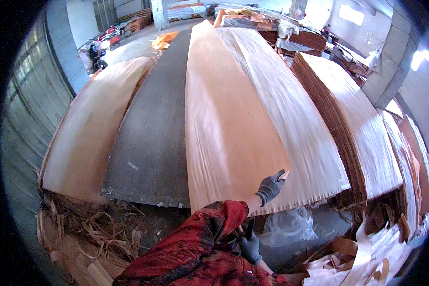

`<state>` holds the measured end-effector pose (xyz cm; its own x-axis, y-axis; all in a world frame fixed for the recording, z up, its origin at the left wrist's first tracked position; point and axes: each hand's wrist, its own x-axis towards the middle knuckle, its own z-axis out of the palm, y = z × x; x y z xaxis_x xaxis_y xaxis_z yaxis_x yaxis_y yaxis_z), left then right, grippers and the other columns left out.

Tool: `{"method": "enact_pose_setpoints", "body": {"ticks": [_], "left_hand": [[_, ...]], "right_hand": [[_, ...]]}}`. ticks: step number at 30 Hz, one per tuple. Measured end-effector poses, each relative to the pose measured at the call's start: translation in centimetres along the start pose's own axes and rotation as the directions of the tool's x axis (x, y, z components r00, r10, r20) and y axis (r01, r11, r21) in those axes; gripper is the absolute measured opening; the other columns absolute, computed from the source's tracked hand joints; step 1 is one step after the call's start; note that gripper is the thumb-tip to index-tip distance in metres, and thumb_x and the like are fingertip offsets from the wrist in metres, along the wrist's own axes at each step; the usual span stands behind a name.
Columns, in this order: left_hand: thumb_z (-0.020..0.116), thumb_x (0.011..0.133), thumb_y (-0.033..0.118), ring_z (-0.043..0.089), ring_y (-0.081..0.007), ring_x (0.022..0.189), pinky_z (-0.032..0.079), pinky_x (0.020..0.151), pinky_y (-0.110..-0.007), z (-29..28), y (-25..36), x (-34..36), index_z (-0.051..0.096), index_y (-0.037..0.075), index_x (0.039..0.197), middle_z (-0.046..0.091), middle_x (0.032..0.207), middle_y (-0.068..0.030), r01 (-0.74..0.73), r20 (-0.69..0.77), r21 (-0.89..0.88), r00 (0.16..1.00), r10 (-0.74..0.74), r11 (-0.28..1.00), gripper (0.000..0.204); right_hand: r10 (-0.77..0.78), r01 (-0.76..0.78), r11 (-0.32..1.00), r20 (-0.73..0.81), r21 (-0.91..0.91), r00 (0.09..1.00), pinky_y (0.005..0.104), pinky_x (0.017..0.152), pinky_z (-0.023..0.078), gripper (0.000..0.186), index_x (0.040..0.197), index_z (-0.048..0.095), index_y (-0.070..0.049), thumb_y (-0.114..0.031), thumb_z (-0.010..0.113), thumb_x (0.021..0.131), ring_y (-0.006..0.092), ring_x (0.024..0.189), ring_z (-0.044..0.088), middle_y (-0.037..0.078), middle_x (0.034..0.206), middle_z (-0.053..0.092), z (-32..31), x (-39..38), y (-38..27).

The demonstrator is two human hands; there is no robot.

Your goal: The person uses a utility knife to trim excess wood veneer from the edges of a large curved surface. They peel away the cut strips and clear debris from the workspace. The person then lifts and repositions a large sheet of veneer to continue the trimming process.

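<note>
A long, tan wood veneer sheet (229, 124) runs away from me over the middle of the stacks. My left hand (271, 186), in a grey glove, reaches across to its near right corner, with the edge pinched between thumb and fingers. Lower down, close to my body, my right hand (249, 248), also gloved in grey, is closed around a dark, narrow handle-like thing (249, 228); its kind is not clear. A paler veneer sheet (295, 124) lies partly under the tan one. To the left stretches a dark grey board (150, 133).
Another veneer stack (90, 128) lies at far left, and a thick brown-edged stack (362, 128) at right. Torn veneer strips (100, 229) litter the floor at left, with more scraps (357, 257) at lower right. Clear plastic (291, 226) hangs below the near edge. A pillar (399, 62) stands at right.
</note>
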<state>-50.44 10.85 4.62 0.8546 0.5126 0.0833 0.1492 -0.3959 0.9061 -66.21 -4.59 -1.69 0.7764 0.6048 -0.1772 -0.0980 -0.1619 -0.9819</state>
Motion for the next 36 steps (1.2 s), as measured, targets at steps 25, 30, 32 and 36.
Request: {"method": "enact_pose_setpoints", "body": {"ticks": [25,30,32,36], "left_hand": [[0.038,0.089,0.032,0.047,-0.0293,0.11,0.038,0.093,-0.043,-6.5,-5.2,-16.7,0.048,-0.005,0.115,0.051,0.116,-0.0176,0.531,0.203,-0.677,0.801,-0.564,0.51,0.046],[0.039,0.089,0.032,0.047,-0.0292,0.11,0.038,0.093,-0.043,9.1,0.4,-13.8,0.048,-0.004,0.115,0.051,0.116,-0.0176,0.621,0.312,-0.582,0.767,-0.561,0.525,0.046],[0.039,0.089,0.032,0.047,-0.0291,0.109,0.038,0.093,-0.043,13.5,2.7,-13.1,0.048,-0.004,0.115,0.051,0.116,-0.0177,0.635,0.338,-0.566,0.761,-0.554,0.526,0.046],[0.04,0.088,0.033,0.047,-0.029,0.109,0.038,0.093,-0.043,20.5,6.3,-11.1,0.049,-0.004,0.115,0.051,0.117,-0.0177,0.628,0.347,-0.56,0.771,-0.535,0.541,0.047]], "right_hand": [[0.086,-0.091,0.992,0.067,0.087,0.994,0.0309,0.051,0.043,0.026,0.074,0.06,-0.001,-0.027,0.057,0.079,0.0152,0.053,0.054,0.007,0.059,0.058,-11.5,7.2,-9.5],[0.097,-0.112,0.978,0.091,0.175,0.991,0.0265,0.042,0.04,0.022,0.076,0.062,-0.003,-0.025,0.057,0.079,0.0118,0.046,0.05,0.003,0.056,0.055,-25.4,6.1,-10.5],[0.135,-0.163,0.94,0.113,0.3,0.984,0.025,0.038,0.035,0.02,0.083,0.061,-0.004,-0.024,0.057,0.078,0.0105,0.042,0.045,0.001,0.056,0.051,-29.9,5.5,-11.5],[0.196,-0.261,0.845,0.183,0.468,0.963,0.0238,0.036,0.03,0.021,0.084,0.059,-0.005,-0.025,0.058,0.079,0.0086,0.041,0.039,-0.001,0.056,0.047,-38.7,5.2,-12.7]]}}
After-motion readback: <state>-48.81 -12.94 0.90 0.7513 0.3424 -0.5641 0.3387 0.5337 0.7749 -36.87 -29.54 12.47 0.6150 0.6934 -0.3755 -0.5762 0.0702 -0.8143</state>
